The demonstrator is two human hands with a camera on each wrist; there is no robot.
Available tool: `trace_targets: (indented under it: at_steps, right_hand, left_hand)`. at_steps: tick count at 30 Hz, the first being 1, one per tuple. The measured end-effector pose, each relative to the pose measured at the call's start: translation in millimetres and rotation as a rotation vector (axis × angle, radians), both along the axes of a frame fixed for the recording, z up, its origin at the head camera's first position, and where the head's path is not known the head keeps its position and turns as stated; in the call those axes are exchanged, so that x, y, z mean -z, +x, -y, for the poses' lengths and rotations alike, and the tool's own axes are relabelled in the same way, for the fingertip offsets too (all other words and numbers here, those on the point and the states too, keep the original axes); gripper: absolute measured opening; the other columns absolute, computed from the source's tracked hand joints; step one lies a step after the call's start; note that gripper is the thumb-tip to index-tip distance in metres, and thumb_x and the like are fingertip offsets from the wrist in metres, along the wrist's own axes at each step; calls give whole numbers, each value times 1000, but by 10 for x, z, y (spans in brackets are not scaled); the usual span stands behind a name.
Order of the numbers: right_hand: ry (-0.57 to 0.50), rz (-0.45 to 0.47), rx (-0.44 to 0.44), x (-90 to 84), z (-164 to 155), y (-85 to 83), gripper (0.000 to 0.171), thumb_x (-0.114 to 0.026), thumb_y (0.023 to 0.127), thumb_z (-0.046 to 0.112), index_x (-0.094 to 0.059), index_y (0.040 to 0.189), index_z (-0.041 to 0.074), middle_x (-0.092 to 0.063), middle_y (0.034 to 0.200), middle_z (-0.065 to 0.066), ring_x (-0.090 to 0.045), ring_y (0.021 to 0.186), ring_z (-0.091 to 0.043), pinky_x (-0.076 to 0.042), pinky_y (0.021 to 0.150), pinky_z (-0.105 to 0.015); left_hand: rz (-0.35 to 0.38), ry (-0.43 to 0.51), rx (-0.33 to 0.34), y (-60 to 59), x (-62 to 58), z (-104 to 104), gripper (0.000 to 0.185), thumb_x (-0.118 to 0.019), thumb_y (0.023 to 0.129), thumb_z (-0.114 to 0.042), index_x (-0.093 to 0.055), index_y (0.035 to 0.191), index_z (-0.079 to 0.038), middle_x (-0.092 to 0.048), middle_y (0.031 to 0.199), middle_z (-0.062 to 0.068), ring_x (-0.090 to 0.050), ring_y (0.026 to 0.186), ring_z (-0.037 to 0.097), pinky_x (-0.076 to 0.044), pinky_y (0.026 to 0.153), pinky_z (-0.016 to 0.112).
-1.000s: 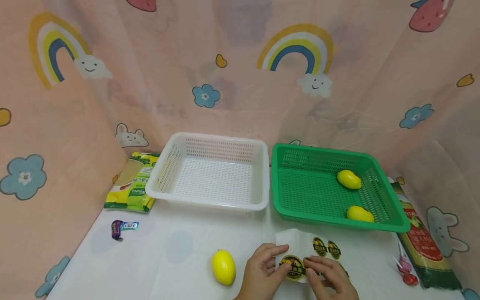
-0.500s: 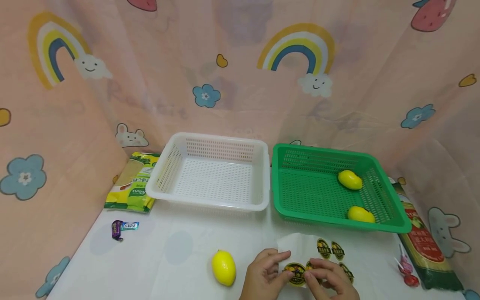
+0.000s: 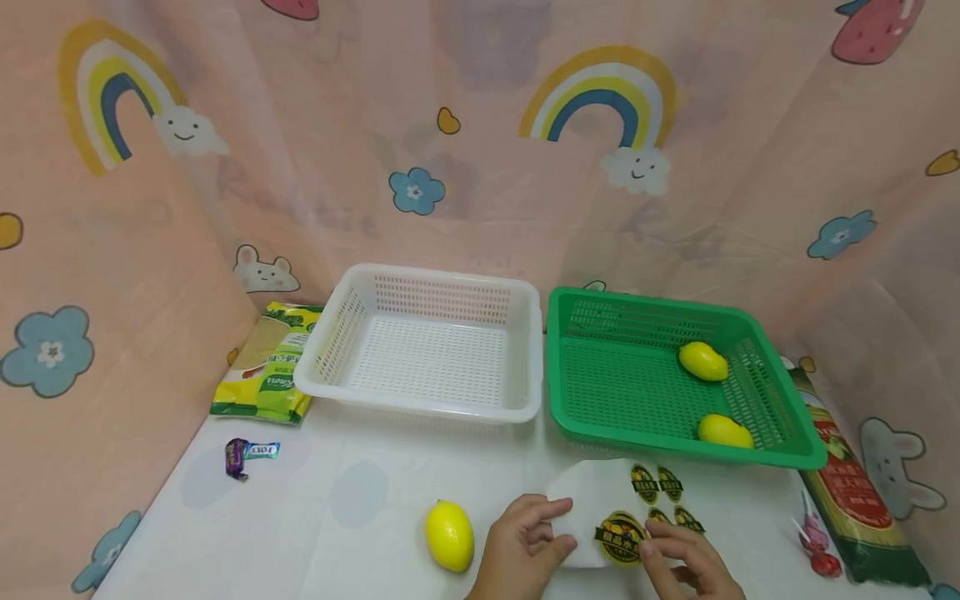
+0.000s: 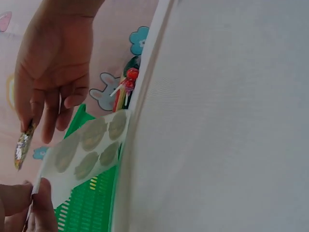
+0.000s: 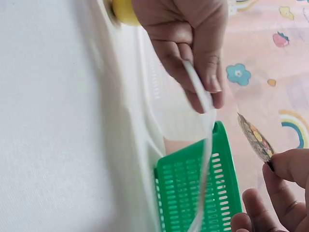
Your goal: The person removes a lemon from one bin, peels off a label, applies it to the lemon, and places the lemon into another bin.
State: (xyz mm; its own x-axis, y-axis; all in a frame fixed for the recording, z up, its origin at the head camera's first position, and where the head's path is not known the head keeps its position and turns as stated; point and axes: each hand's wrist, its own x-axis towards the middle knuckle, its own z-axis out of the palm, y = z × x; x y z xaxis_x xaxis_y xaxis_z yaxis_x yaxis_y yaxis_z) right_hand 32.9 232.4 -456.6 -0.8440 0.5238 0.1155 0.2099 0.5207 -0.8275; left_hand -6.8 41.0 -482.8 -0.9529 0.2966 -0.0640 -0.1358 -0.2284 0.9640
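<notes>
My left hand [image 3: 521, 546] pinches the left edge of a white sticker sheet [image 3: 588, 500] between thumb and fingers, above the table. Several dark oval stickers with gold and fruit print show on the sheet's right part. One larger sticker [image 3: 621, 537], round with a dark banner, is pinched at its edge by thumb and forefinger of my right hand [image 3: 690, 562]. Both wrist views show this peeled sticker [image 5: 256, 137] apart from the sheet [image 4: 87, 150]. Left of my hands a yellow lemon [image 3: 449, 536] lies on the table.
Behind stand a white basket [image 3: 420, 408] and a green basket [image 3: 600, 433], the green one with two lemons [image 3: 702, 361]. A yellow-green packet [image 3: 266, 367] and small candies [image 3: 243, 457] lie at left; lollipops [image 3: 821, 550] and a long green-red packet [image 3: 862, 500] at right.
The large sticker has come away from the sheet and moved right in my right hand. My hands, close together before, are now farther apart; my left hand keeps the sheet.
</notes>
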Motion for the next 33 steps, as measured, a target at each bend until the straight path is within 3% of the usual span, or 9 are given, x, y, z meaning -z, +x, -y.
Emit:
trace_targets:
  at_steps: [3,6,11,14,16,20,25,29,33]
  right_hand:
    - [-14,17,23,-10,-33,-6,10,-80,96,12,-80,89,4,-69,106,9,-58,90,7,-52,65,-20]
    - [-24,33,30,-17,-42,-8,13,-80,97,14,-80,91,3,-69,107,9,-58,90,7,-52,67,-18]
    - [-52,68,27,-20,-27,-18,15,-79,98,17,-80,90,4,-70,109,6,-58,91,7,-53,69,-20]
    - [-58,69,23,-13,-14,-25,12,-80,97,14,-80,89,4,-71,108,4,-59,89,7,-54,68,-22]
    - [-54,64,19,-2,-13,-28,11,-80,96,12,-80,88,4,-71,108,3,-59,88,7,-55,66,-23]
    - [-53,62,13,14,-17,-29,11,-80,96,12,-80,88,4,-71,110,0,-59,88,7,-55,66,-23]
    - [-56,77,13,26,-30,-29,13,-80,97,15,-80,90,4,-71,112,-1,-59,88,7,-55,66,-23]
    - [-57,91,3,23,-38,-38,14,-79,98,17,-81,91,5,-71,116,-5,-59,88,8,-56,66,-24]
    - [-66,116,-10,16,-61,-46,17,-78,99,19,-80,91,4,-71,123,-13,-58,88,9,-56,67,-24]
  left_hand:
    - [-39,-123,72,14,41,-26,36,-80,92,-2,-74,127,0,-60,111,-4,-58,78,0,-55,72,15]
    - [-106,-330,174,-6,56,-58,37,-81,93,-5,-74,129,1,-57,107,-9,-52,75,-2,-53,69,16]
    - [-374,-863,337,-75,68,-128,43,-84,94,-22,-74,134,-10,-50,107,-10,-41,88,-1,-46,77,16]
    - [-528,-1126,351,-65,92,-156,40,-85,92,-34,-78,129,-21,-45,100,-8,-32,91,6,-38,70,17]
    - [-590,-1221,330,-44,108,-158,38,-86,90,-38,-79,125,-26,-39,93,-7,-28,88,10,-32,63,17]
    - [-629,-1273,312,-27,105,-143,37,-84,91,-42,-78,126,-31,-35,90,-5,-27,86,12,-29,60,18]
    - [-634,-1221,280,-24,28,-81,37,-80,95,-43,-76,131,-33,-33,91,-8,-27,86,10,-28,62,17]
    - [-674,-1178,137,1,-141,94,36,-80,95,-41,-75,130,-34,-36,94,-10,-29,86,8,-30,67,18]
    - [-660,-1181,-69,52,-305,350,38,-84,91,-39,-76,128,-33,-52,115,-3,-41,101,15,-39,79,29]
